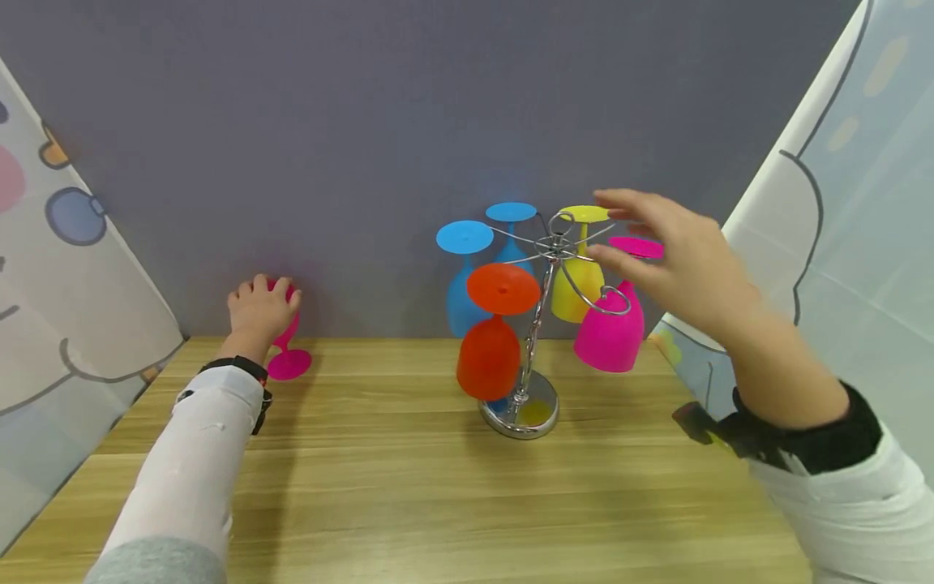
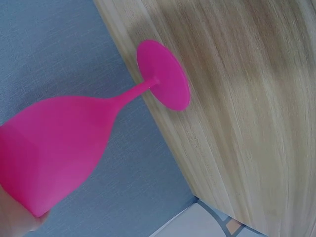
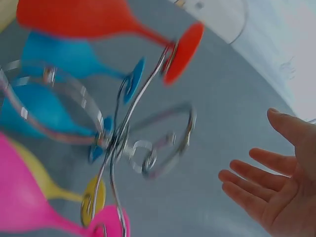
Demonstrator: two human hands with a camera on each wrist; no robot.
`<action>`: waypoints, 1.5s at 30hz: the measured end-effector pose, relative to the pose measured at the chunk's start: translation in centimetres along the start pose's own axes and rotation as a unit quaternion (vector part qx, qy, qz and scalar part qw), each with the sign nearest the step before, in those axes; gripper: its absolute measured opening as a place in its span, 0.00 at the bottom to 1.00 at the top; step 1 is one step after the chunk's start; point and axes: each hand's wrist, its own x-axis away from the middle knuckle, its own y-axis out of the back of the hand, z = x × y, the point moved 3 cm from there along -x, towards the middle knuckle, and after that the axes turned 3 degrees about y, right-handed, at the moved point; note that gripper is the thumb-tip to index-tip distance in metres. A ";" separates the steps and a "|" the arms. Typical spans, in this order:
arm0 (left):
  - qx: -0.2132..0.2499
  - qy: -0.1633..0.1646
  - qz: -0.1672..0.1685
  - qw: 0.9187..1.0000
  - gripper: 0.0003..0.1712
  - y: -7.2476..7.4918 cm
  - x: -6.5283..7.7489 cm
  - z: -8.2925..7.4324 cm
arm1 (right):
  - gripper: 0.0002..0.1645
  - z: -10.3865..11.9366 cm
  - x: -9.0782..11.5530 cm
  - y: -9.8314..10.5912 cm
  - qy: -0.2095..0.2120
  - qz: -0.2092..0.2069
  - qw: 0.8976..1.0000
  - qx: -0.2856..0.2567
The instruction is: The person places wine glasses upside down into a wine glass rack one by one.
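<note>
At the left of the table, my left hand (image 1: 263,312) holds a pink wine glass (image 1: 289,364) by its bowl from above; the glass is upright, its foot at the tabletop. Fingers show at the bowl's rim in the left wrist view. My right hand (image 1: 686,259), fingers extended and holding nothing, is beside the top of a chrome glass rack (image 1: 536,324). Upside down from the rack hang an orange-red glass (image 1: 489,357), two blue glasses (image 1: 464,237), a yellow glass (image 1: 572,292) and another pink glass (image 1: 609,332).
A curled wire arm (image 1: 616,302) of the rack, with no glass on it, points forward right. The rack's round base (image 1: 503,422) stands on the wooden table (image 1: 394,487). Behind is a grey panel (image 1: 328,162); patterned curtains (image 1: 868,203) hang at both sides.
</note>
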 end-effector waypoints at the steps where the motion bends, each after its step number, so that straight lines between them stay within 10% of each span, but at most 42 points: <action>1: 0.000 0.000 0.000 1.000 0.29 0.0 0.0 0.0 | 0.35 -0.4 -0.7 0.2 -0.025 0.025 0.999 0.004; 12: 0.008 0.003 0.000 1.000 0.29 -0.2 -0.2 -0.2 | 0.35 -3.2 -7.5 -1.9 -0.071 0.217 0.964 0.136; 18: 0.007 0.000 0.006 1.000 0.30 -0.2 0.1 -0.1 | 0.31 -3.8 -8.7 -3.5 -0.057 0.264 0.956 0.119; 45: 0.005 0.004 0.000 1.000 0.30 -0.1 -0.1 0.6 | 0.22 -4.2 -9.7 -4.9 -0.059 0.199 0.966 0.157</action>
